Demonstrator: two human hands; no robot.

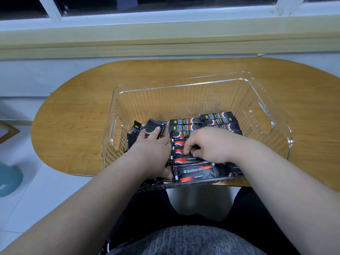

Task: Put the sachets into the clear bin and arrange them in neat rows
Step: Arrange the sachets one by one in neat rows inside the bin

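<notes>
Through the head camera I judge the job well past halfway. All the sachets (185,127) I can see are already inside the clear bin (184,83), which sits on the near right part of the table (77,115). From the middle to the right of the bin they lie flat in side-by-side rows running from far to near, though some face up and some face down. What is left is the loose heap (137,127) at the bin's left side, tilted and overlapping. My left hand (152,150) rests flat on that heap with the fingers fairly straight, gripping nothing. My right hand (211,144) has its fingers curled and seems to pinch the edge of one sachet (182,160) in the near middle row. The table is a rounded wooden top, set against a pale window sill (165,45) with dark panes above. Light floor tiles (27,181) and a blue round object (9,179) show to the left.
</notes>
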